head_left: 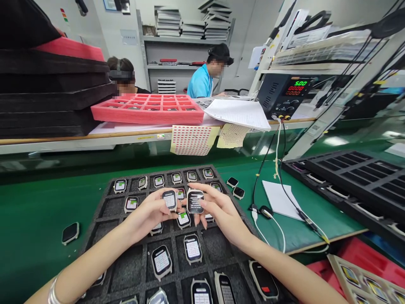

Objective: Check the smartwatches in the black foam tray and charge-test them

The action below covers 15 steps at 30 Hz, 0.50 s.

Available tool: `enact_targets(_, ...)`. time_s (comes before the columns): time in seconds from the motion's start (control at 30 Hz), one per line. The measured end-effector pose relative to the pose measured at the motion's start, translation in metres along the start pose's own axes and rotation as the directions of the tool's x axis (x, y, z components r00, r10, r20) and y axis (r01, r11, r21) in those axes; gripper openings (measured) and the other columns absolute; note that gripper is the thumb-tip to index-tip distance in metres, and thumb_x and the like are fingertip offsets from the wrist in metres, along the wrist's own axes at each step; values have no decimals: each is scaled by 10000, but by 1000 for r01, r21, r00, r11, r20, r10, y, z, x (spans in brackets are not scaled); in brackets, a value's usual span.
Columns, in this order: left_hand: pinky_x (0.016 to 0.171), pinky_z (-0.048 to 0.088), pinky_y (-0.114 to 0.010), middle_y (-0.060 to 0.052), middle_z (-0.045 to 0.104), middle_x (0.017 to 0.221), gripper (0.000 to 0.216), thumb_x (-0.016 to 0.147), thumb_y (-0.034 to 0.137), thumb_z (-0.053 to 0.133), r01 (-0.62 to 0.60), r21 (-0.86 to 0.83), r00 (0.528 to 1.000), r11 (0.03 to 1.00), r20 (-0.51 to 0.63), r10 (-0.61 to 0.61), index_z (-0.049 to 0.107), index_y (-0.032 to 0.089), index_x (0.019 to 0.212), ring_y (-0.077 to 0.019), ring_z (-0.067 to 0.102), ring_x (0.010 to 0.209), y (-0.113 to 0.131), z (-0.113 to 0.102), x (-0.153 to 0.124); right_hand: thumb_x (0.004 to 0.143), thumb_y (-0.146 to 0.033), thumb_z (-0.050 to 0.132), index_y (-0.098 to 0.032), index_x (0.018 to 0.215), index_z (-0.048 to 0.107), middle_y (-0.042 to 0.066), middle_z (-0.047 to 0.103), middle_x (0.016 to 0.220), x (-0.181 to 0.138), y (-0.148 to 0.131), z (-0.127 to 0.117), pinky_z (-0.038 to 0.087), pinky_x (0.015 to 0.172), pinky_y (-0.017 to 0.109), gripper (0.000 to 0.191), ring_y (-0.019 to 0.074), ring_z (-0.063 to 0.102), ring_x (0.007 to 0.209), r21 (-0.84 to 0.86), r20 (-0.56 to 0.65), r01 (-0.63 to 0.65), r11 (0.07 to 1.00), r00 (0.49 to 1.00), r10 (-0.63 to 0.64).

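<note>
My left hand [152, 211] is closed on a smartwatch body [169, 200] whose lit screen shows a white grid. In my right hand [221, 209] is a second smartwatch body [194, 200], its face dark with lines of white text and my thumb on its edge. Both are held side by side above a black foam tray [126, 264]. The tray's square compartments hold several strapless watch bodies, such as one with a lit white screen [193, 248] and one with a green patch [120, 185]. Some compartments below my hands are partly hidden.
A dark watch [70, 233] lies left of the tray; two more [236, 187] lie to its right. Cables [268, 213] run beside white paper [281, 199]. A power supply [284, 96] and pink foam tray [148, 116] stand on the shelf. Two people sit beyond.
</note>
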<state>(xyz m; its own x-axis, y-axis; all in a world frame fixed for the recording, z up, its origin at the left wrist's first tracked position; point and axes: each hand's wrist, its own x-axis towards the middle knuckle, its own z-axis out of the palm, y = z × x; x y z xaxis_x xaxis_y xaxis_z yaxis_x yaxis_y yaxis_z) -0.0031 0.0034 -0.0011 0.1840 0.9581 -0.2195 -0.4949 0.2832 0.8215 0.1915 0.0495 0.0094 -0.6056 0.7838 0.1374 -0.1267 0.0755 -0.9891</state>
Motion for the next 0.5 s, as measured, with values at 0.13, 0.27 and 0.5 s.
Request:
enact_targets(0.13,895,442,-415,-115,709,925,435,607,13,544,-19,-64,999,998,30,21,596,141,1020,-236,642,928,2,4,-4,855,-237,566,-196,1211,533,-26,578,655,-1,5,-1,404,398,175,359,100,571,487,-18,-10,7,1000,1000,-7)
enact_targets(0.27,878,462,-428,-141,708,964,434,622,29,563,-33,-47,998,998,59,35,598,124,1044,-245,644,924,1,5,-6,842,-257,617,-196,1160,553,-14,606,691,-1,7,-2,395,384,162,329,89,576,466,-52,-15,6,999,1000,-7)
enact_targets(0.5,803,498,-411,-120,698,979,504,643,25,518,-46,14,998,999,43,46,560,132,1134,-240,634,906,-1,7,-8,895,-292,509,-168,1176,558,10,629,692,-2,6,-3,422,383,185,310,104,580,463,17,18,51,999,999,-52)
